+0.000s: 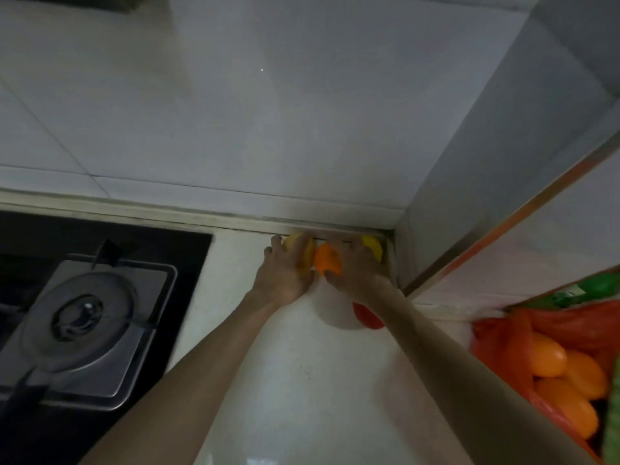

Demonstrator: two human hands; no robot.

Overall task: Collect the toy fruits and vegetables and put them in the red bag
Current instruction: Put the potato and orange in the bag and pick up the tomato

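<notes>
1. While both arms reach to the back corner of the white counter [295, 380], the left hand [285, 273] lies over a yellow toy fruit [303, 253], fingers curled on it; a firm grip can't be confirmed.
2. Right hand [355, 273] covers another yellow toy [372, 246] by the wall; blurred, can't tell if closed.
3. Orange toy [327, 258] sits between the hands, touching both.
4. Red toy [367, 317] lies partly hidden under the right forearm, uncollected.
5. Red bag [496, 333] stands open at right, already holding orange pieces, close enough for a short carry.
6. Stove [110, 330] with its lidded pan is well left, out of the way.
</notes>
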